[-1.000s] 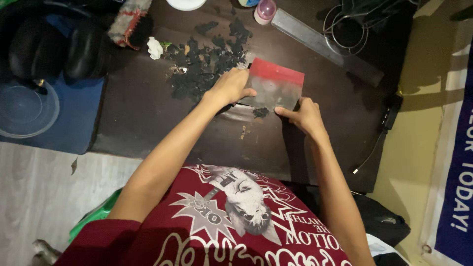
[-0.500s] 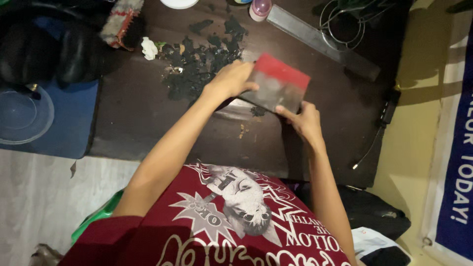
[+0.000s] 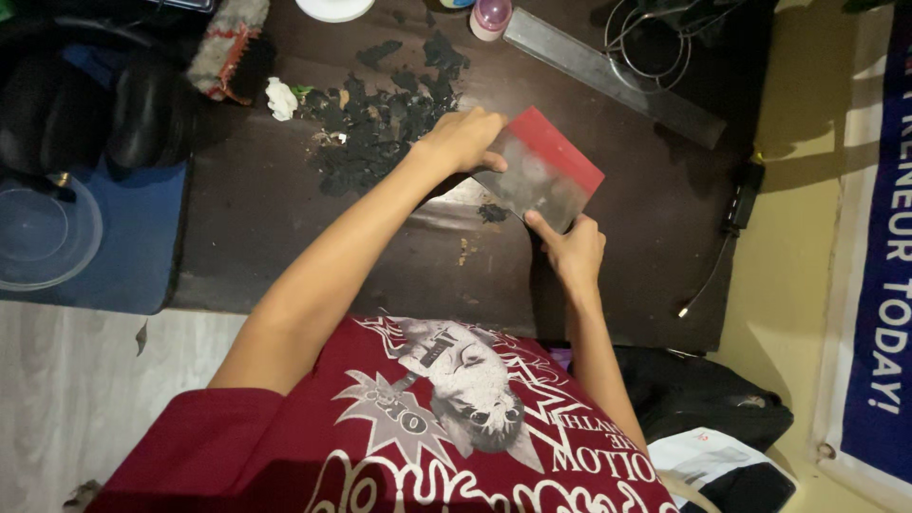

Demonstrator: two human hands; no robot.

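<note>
Both hands grip one scraper (image 3: 543, 171), a flat grey blade with a red back edge, tilted over the dark table (image 3: 285, 256). The left hand (image 3: 465, 140) closes over the blade's upper left corner, fingers curled on top to press it down. The right hand (image 3: 570, 249) pinches the lower right corner between thumb and fingers, steadying the far end so the edge stays level against the surface. Just beyond the left-hand grip lies a heap of black flakes (image 3: 380, 133), and one small flake (image 3: 491, 213) sits under the blade between the two grips. A white crumpled scrap (image 3: 280, 98) rests past the heap, well clear of the hands.
</note>
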